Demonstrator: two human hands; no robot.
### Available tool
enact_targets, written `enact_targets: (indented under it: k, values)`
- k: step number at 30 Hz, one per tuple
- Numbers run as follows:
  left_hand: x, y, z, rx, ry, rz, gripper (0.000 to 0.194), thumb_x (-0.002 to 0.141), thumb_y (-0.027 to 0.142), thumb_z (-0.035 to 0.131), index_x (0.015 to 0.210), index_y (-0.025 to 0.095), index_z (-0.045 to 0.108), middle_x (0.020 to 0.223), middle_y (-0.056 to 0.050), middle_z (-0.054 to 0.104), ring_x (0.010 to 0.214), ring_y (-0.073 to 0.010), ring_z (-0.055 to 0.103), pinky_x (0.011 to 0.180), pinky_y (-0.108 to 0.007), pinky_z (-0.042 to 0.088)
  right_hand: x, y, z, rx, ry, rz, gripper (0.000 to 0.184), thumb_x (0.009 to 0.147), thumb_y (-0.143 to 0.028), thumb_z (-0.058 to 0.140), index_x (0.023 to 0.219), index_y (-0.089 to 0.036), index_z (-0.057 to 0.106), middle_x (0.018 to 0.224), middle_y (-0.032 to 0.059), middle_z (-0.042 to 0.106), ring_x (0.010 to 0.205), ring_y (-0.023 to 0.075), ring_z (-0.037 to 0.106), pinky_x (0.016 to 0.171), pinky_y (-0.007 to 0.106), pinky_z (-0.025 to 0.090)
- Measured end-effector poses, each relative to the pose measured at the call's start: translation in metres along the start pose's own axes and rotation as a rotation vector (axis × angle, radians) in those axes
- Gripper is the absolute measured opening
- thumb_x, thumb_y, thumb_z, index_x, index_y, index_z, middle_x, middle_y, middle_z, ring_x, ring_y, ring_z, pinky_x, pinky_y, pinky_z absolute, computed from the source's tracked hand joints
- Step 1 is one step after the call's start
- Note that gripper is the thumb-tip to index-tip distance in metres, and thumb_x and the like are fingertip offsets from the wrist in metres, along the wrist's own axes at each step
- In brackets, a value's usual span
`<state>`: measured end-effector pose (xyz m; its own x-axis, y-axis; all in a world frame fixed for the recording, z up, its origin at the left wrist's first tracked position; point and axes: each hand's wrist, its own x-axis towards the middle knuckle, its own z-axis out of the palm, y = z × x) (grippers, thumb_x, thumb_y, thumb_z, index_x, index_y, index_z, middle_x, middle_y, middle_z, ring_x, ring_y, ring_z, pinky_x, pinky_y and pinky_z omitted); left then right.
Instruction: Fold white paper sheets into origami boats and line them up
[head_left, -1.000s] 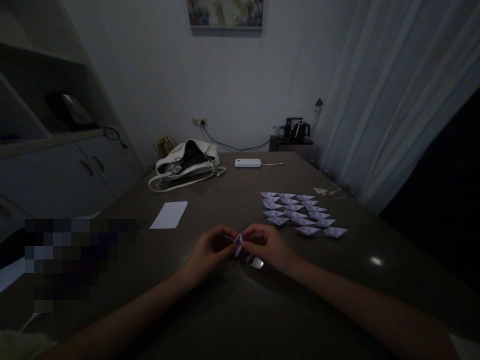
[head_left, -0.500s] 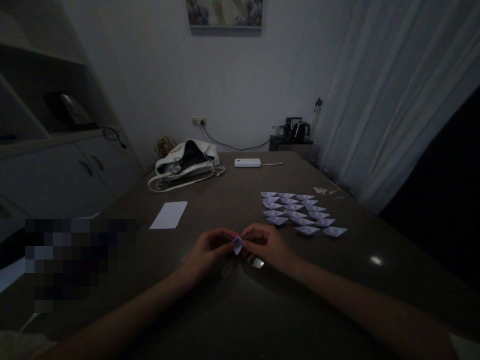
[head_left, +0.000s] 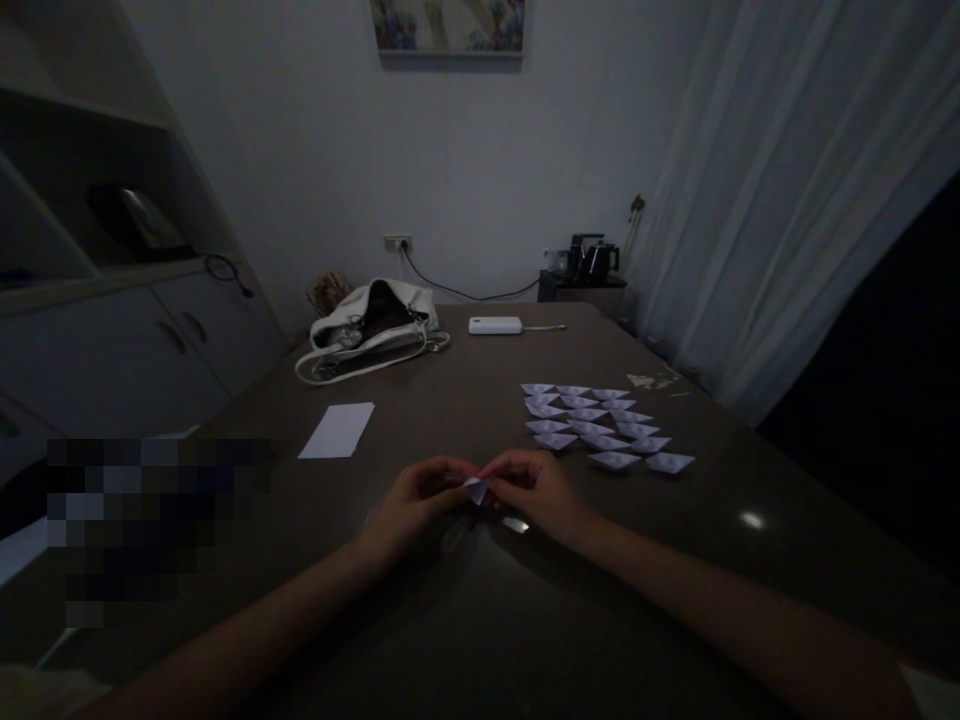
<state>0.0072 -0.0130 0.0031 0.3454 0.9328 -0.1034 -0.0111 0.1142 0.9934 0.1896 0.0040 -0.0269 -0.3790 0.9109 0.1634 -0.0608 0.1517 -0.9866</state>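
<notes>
Between my two hands is a small folded piece of white paper [head_left: 476, 489], pinched from both sides just above the table. My left hand [head_left: 420, 502] grips its left side with thumb and fingers closed. On the right side, my right hand [head_left: 538, 490] holds it the same way, fingertips close to the left ones. The fingertips partly hide the paper's upper edge. To the right of my hands, several white paper boats [head_left: 600, 440] stand in rows. A stack of white paper sheets [head_left: 337, 431] lies beyond my left hand.
A white handbag [head_left: 375, 325] rests at the back left of the dark table [head_left: 480, 620]. Behind the boats is a white power bank-like device [head_left: 495, 325] with a short cable. Torn paper scraps [head_left: 643, 381] lie near the right edge. A blurred-out patch covers the left side.
The folded paper has tilted between my fingers, so less of its face shows now. My hands have stayed almost in place.
</notes>
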Motion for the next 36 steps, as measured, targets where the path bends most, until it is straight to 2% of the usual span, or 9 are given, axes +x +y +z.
enact_targets:
  k: [5,8,11,14,18,21,24,29,36]
  values:
    - [0.001,-0.006,-0.002,-0.016,-0.044,-0.004,0.030,0.068,0.024,0.076,0.095,0.017,0.065,0.091,-0.005,0.071,0.085,-0.0187,0.066,0.079,-0.029,0.049,-0.002,-0.005,-0.001,-0.082,0.053,-0.078,0.007,0.076,-0.022,0.063,0.079,-0.018,0.069,0.072,0.0017,0.068,0.063,0.0125,0.063,0.062,0.026,0.050]
    - [0.001,-0.006,-0.002,-0.029,-0.069,0.003,0.030,0.070,0.026,0.077,0.096,0.017,0.065,0.093,-0.005,0.070,0.089,-0.0190,0.065,0.082,-0.029,0.049,-0.005,-0.010,0.000,-0.200,0.087,-0.126,0.010,0.076,-0.017,0.060,0.077,-0.019,0.070,0.073,0.0022,0.070,0.066,0.0143,0.064,0.064,0.027,0.050]
    - [0.001,-0.005,0.000,-0.085,-0.009,-0.033,0.036,0.069,0.034,0.078,0.097,0.016,0.065,0.094,-0.006,0.069,0.085,-0.0188,0.065,0.080,-0.030,0.051,-0.008,-0.013,0.002,-0.301,0.105,-0.161,0.013,0.076,-0.016,0.059,0.078,-0.020,0.072,0.074,0.0024,0.071,0.068,0.0160,0.066,0.064,0.028,0.050]
    - [0.003,-0.005,0.001,-0.098,0.027,-0.086,0.037,0.064,0.042,0.079,0.085,0.014,0.067,0.085,-0.006,0.069,0.075,-0.0166,0.065,0.074,-0.028,0.053,-0.010,-0.015,0.003,-0.371,0.099,-0.203,0.015,0.076,-0.015,0.059,0.079,-0.021,0.072,0.076,0.0018,0.072,0.069,0.0161,0.066,0.064,0.027,0.050]
    - [0.005,-0.006,-0.002,-0.021,0.024,-0.109,0.030,0.064,0.041,0.078,0.074,0.014,0.068,0.073,-0.004,0.069,0.066,-0.0141,0.063,0.067,-0.025,0.051,-0.013,-0.019,0.005,-0.396,0.085,-0.238,0.014,0.075,-0.014,0.060,0.076,-0.022,0.071,0.075,0.0013,0.072,0.068,0.0158,0.065,0.063,0.027,0.050]
    - [0.002,-0.003,-0.002,0.023,0.032,-0.100,0.026,0.067,0.037,0.077,0.074,0.014,0.068,0.067,-0.002,0.068,0.060,-0.0131,0.062,0.062,-0.023,0.048,-0.013,-0.021,0.006,-0.349,0.078,-0.228,0.011,0.077,-0.016,0.059,0.080,-0.021,0.068,0.078,0.0023,0.071,0.071,0.0157,0.065,0.066,0.027,0.051]
    - [-0.001,0.002,-0.001,0.022,0.047,-0.079,0.024,0.067,0.035,0.076,0.072,0.013,0.068,0.064,-0.001,0.068,0.057,-0.0120,0.060,0.059,-0.022,0.045,-0.012,-0.020,0.006,-0.243,0.062,-0.165,0.012,0.082,-0.025,0.058,0.091,-0.019,0.063,0.078,0.0030,0.068,0.069,0.0149,0.064,0.063,0.027,0.050]
    - [-0.002,0.006,0.000,0.065,0.081,-0.049,0.026,0.068,0.037,0.076,0.075,0.013,0.068,0.067,-0.003,0.069,0.058,-0.0130,0.061,0.056,-0.022,0.044,-0.010,-0.015,0.005,-0.252,-0.029,-0.025,0.024,0.082,-0.040,0.062,0.079,-0.016,0.063,0.068,0.0027,0.063,0.057,0.0127,0.058,0.053,0.024,0.046]
    - [-0.004,0.007,0.000,0.091,0.095,-0.057,0.025,0.066,0.035,0.077,0.073,0.013,0.069,0.068,-0.003,0.071,0.061,-0.0134,0.062,0.059,-0.022,0.045,-0.011,-0.013,0.004,-0.276,-0.093,-0.010,0.028,0.084,-0.041,0.059,0.075,-0.015,0.064,0.068,0.0029,0.063,0.056,0.0117,0.057,0.053,0.023,0.045]
